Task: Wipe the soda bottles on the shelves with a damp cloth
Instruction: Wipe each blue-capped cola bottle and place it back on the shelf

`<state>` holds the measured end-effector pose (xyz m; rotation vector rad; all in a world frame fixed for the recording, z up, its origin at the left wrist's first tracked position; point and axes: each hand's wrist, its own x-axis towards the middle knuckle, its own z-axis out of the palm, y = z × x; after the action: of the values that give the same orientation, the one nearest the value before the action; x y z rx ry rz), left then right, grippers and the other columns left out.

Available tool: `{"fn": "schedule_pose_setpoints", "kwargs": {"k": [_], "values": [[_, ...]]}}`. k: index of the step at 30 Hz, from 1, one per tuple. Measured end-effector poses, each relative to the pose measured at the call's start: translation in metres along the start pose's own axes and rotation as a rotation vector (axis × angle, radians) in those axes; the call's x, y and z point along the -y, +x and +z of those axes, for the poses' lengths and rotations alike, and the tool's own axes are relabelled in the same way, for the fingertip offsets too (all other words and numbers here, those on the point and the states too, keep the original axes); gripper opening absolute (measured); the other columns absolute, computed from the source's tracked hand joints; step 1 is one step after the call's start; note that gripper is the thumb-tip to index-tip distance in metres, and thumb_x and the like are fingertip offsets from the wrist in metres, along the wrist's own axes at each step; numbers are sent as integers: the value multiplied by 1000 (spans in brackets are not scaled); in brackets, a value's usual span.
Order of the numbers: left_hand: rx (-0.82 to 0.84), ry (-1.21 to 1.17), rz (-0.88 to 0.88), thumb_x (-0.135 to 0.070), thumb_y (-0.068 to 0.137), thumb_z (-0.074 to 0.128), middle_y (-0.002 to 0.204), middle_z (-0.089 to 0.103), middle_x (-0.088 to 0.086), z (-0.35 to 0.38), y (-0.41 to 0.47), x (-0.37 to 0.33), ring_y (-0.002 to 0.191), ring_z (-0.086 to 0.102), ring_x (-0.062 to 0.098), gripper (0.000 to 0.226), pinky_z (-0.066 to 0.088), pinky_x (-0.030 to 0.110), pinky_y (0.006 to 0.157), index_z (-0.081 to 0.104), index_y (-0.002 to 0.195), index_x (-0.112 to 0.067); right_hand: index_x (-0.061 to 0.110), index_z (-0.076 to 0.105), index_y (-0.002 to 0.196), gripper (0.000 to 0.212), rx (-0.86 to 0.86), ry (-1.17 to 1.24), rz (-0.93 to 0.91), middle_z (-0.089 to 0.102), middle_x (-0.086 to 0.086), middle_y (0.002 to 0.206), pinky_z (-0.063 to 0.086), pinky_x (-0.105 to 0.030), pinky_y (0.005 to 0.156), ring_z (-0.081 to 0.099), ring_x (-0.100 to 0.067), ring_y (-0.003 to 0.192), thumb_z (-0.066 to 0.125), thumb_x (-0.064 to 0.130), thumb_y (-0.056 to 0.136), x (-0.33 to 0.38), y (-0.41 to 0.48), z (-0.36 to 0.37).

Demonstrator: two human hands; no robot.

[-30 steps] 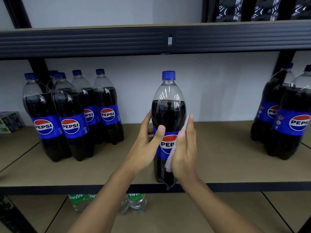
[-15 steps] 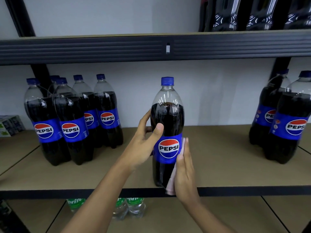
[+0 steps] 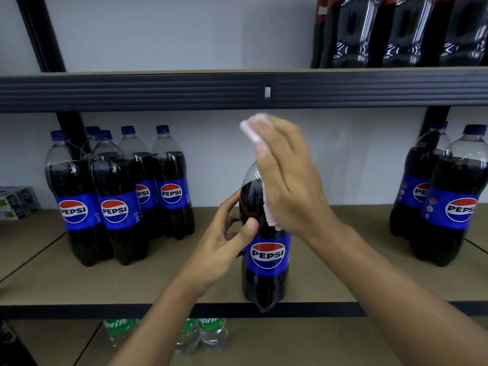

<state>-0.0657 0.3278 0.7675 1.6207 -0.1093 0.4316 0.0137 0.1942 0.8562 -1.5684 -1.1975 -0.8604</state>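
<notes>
Where the black metal rack crosses the view, it carries a brown middle shelf and, above it, a row of dark soda bottles of which only the lower parts are seen. On the middle shelf a cluster of Pepsi bottles stands at the left, close to the back wall, and two more Pepsi bottles stand at the right, one touching the other.

Well apart from both groups, the centre Pepsi bottle stands upright at the very front edge of this shelf, its label facing the camera. The right hand lies over its neck and shoulder with fingers almost straight, and it presses a pink cloth flat against the plastic; the cap is hidden under them. The left hand grips the bottle from its left side, fingers curled behind and thumb on the front, just above the label.

On the shelf below, some small Sprite bottles stand together. Some small boxes sit at the far left edge.
</notes>
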Motion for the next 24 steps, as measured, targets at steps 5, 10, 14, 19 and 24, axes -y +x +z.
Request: {"fn": "schedule_pose_setpoints", "kwargs": {"k": [5,10,14,19,24], "values": [[-20,18,-6,-73,74,75,137,63,-17,-1,3,0,130,61,13,71,54,51,105,44,137,-67,27,70,121,35,-44,183,201,60,12,121,47,-38,104,58,-5,119,38,27,109,-6,11,6],[-15,33,5,-66,79,71,135,63,-19,1,3,1,129,62,10,64,54,48,106,43,137,-66,20,71,123,33,-40,112,109,60,9,123,45,-26,101,56,-7,122,41,24,107,-9,6,4],[-39,25,2,-77,73,74,138,62,-16,2,4,2,130,62,14,75,54,51,105,41,140,-66,28,67,131,34,-114,249,294,60,11,125,44,-17,98,57,-1,118,40,25,110,-5,3,9],[-63,47,-29,-81,74,67,136,63,-16,3,10,2,125,64,10,75,58,46,98,37,142,-67,21,49,151,41,-287,254,339,51,8,144,40,-21,112,47,-4,138,36,20,112,-15,-41,32],[-78,30,-40,-64,85,61,132,65,-11,6,17,1,118,68,9,70,58,45,98,33,149,-60,27,20,160,51,-330,92,396,29,17,160,27,-20,120,27,-4,151,21,41,111,-36,-103,66]]}}
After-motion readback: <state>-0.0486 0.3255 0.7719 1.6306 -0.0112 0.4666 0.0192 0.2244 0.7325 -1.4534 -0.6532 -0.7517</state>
